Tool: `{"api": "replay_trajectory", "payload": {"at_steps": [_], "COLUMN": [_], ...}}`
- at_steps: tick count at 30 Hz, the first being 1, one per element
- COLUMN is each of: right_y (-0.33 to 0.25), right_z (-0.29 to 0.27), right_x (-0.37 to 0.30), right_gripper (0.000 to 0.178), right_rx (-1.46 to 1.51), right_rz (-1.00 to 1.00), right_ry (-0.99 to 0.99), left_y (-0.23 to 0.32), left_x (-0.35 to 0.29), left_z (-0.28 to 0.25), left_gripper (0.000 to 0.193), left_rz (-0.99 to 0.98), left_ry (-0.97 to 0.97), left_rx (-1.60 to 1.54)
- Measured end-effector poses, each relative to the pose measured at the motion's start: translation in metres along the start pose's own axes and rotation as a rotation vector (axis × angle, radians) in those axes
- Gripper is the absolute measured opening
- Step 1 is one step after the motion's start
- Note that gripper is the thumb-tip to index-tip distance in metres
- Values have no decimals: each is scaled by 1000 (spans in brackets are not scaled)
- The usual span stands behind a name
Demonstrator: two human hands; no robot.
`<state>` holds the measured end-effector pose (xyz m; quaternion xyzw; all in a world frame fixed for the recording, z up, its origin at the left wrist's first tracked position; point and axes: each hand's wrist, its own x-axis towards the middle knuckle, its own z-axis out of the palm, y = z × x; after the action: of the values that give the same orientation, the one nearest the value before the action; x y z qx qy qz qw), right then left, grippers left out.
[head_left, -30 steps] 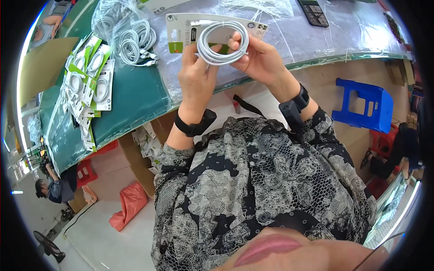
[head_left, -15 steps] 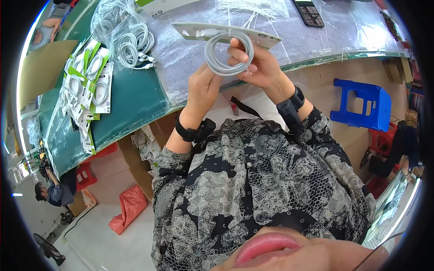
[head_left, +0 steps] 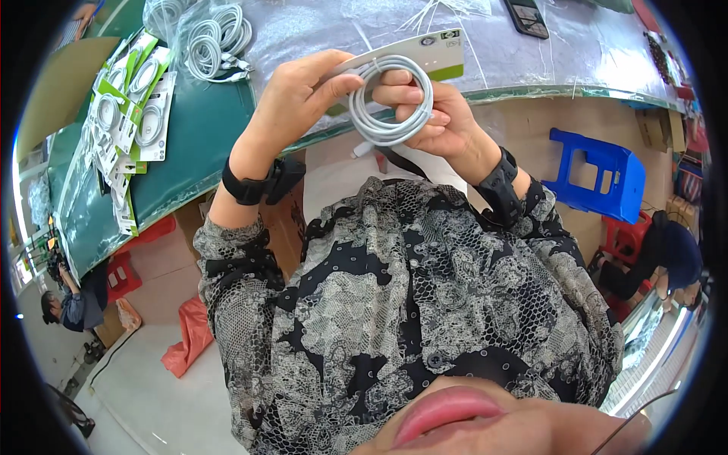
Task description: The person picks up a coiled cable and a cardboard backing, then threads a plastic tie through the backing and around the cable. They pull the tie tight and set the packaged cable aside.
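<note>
A coiled light-grey cable [head_left: 389, 137] is held above the table's front edge, against a white and green backing card [head_left: 434, 58]. A plug end [head_left: 363, 149] sticks out at the coil's lower left. My right hand [head_left: 440, 121] is closed round the coil's right side, its fingers curled through the ring. My left hand [head_left: 303, 98] is closed on the left end of the card, thumb beside the coil. Its fingertips are hidden behind the card. Whether the cable is fastened to the card I cannot tell.
Carded cables [head_left: 129, 114] lie in a pile on the green table [head_left: 193, 144] at left. Bagged loose coils [head_left: 216, 45], white ties [head_left: 432, 11] and a phone [head_left: 526, 17] lie farther back. A blue stool [head_left: 595, 171] stands on the right, a red bag [head_left: 189, 337] on the floor.
The card has turned from nearly edge-on to show more of its face. My left hand has moved left and up onto the card's end. The plug end now shows below the coil.
</note>
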<state>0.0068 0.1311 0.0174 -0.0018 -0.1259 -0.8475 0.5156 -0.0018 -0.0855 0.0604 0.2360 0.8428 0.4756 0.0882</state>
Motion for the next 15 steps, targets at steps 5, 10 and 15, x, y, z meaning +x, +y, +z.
{"api": "replay_trajectory", "payload": {"at_steps": [5, 10, 15], "right_y": [2, -4, -4], "right_z": [-13, 0, 3], "right_x": [3, 0, 2], "right_gripper": [23, 16, 14], "right_rx": [-138, -205, -144], "right_rz": [-41, -83, -94], "right_ry": [-187, 40, 46], "left_y": [-7, -13, -22], "left_x": [-4, -9, -8], "left_z": [20, 28, 27], "left_gripper": [23, 24, 27], "left_rz": [182, 23, -72], "left_ry": [269, 281, 281], "left_rx": [0, -227, -393]}}
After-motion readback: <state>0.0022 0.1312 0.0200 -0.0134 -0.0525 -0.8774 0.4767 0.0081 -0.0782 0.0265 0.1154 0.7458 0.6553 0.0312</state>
